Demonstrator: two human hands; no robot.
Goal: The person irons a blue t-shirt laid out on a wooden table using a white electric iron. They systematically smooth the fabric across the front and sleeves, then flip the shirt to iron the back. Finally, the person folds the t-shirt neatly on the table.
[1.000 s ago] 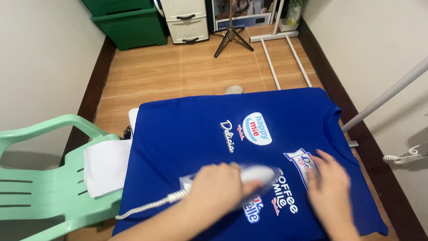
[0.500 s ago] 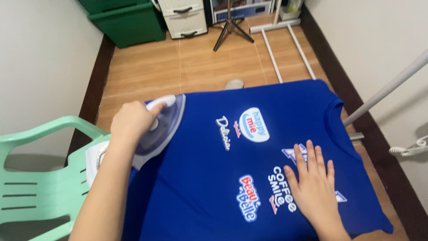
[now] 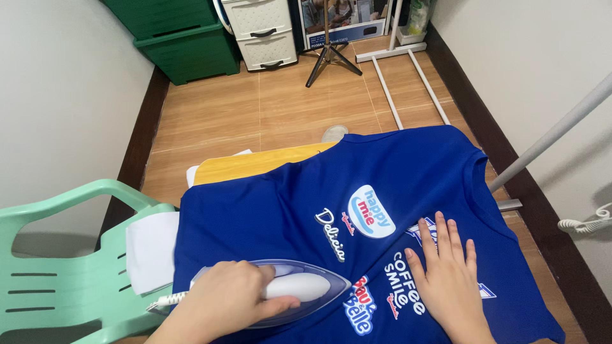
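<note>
On the blue shirt, left hand grips the iron, right hand lies flat, fingers spread.

We note a pale green plastic chair at left, with a folded white cloth on its seat. Against the far wall stand green storage bins and, beside them, a white drawer unit. A black tripod stands on the tiled floor. A coiled white cord hangs at right.
</note>
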